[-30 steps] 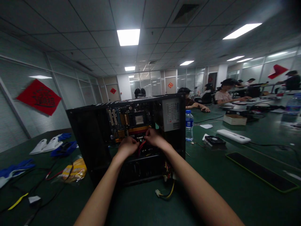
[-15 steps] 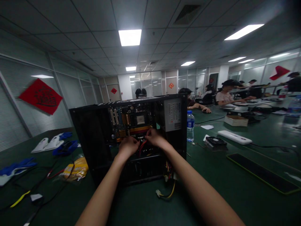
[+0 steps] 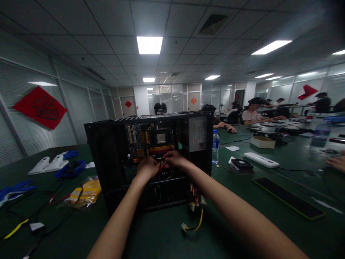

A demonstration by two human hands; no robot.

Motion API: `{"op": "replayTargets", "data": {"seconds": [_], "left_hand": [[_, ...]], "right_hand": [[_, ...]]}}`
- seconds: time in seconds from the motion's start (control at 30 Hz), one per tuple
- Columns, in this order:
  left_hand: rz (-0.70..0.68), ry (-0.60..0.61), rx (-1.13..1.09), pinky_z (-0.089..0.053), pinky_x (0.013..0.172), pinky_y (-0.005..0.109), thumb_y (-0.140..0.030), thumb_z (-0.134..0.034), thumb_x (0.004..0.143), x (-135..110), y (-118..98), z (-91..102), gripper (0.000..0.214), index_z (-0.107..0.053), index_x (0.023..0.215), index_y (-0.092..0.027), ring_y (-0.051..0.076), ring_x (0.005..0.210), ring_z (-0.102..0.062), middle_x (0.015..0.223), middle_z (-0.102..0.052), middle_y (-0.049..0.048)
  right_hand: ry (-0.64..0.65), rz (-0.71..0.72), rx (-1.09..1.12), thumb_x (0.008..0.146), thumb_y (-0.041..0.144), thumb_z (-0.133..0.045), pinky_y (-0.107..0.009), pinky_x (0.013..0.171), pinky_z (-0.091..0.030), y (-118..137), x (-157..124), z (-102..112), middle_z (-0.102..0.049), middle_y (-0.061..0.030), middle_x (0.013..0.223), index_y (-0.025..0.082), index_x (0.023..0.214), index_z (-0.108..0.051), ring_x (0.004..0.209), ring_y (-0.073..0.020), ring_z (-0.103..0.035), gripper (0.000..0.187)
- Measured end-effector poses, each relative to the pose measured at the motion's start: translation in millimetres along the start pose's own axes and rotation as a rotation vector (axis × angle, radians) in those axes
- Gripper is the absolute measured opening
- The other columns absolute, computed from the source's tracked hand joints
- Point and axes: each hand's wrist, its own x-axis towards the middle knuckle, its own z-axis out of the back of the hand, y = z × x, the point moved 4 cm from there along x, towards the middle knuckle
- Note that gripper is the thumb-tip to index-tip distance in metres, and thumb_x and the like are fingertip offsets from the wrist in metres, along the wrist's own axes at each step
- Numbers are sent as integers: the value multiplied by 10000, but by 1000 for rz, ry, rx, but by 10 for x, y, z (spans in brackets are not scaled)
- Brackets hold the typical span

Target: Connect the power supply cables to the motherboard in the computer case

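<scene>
1. Forearms (image 3: 231,201), both bare, reach up from the lower edge and converge inside the open side of a black metal computer case (image 3: 101,158); the left slopes up more steeply, the right slants in from the lower right corner.
2. Left hand (image 3: 147,168): back toward the viewer, knuckles rounded, fingers curled, fingertips drawn narrow just beside a thin red cable (image 3: 162,165).
3. Right hand (image 3: 174,159): nearly level, wrist slightly bent, fingers pointing left and drawn narrow by the cable's upper part. Whether either of the hands grips it, I cannot tell in the shadow.
4. The cable is in the case, between the hands, below the motherboard (image 3: 151,140), a flat board with slim white slots, orange strips and a square silvery socket.
5. The case stands upright on the smooth dark-green worktop (image 3: 161,241); its boxy grey power supply (image 3: 198,131) bears a printed label.
6. Left of the case lies a crinkled, glossy yellow bag (image 3: 87,192); to its right stands a clear plastic bottle (image 3: 215,147) with a blue cap.
</scene>
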Motion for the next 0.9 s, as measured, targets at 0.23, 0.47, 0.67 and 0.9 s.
{"op": "replayTargets", "data": {"seconds": [0.23, 0.47, 0.67, 0.9], "left_hand": [[-6, -16, -10, -436, 627, 265, -370, -562, 878, -21, -3, -16, 282, -784, 793, -218, 233, 801, -709, 836, -764, 105], [11, -48, -8, -480, 688, 291, -366, -563, 880, -24, -7, -39, 261, -776, 864, -217, 266, 858, -714, 920, -765, 124], [-4, -47, -9, -495, 720, 294, -379, -563, 895, -38, -21, -30, 269, -773, 879, -211, 268, 890, -713, 935, -762, 131], [-62, -2, -36, -452, 660, 272, -429, -462, 956, -53, -8, -42, 412, -766, 811, -191, 220, 795, -702, 853, -761, 117]], "right_hand": [[20, -51, 127, 824, -48, -613, -187, 484, -552, -50, 52, 9, -577, 21, 513, 124, 742, -619, 436, -89, -577, 191], [20, -139, 196, 868, -85, -511, -211, 599, -583, -34, -18, -5, -632, -20, 650, 118, 806, -599, 568, -101, -647, 230], [-42, -198, 171, 922, -66, -462, -166, 534, -531, -12, -57, -45, -585, 8, 624, 117, 841, -598, 514, -73, -591, 242], [-139, -191, 79, 997, 202, -579, -188, 522, -516, -52, -21, -128, -623, 4, 836, 117, 1054, -620, 601, -80, -584, 111]]}}
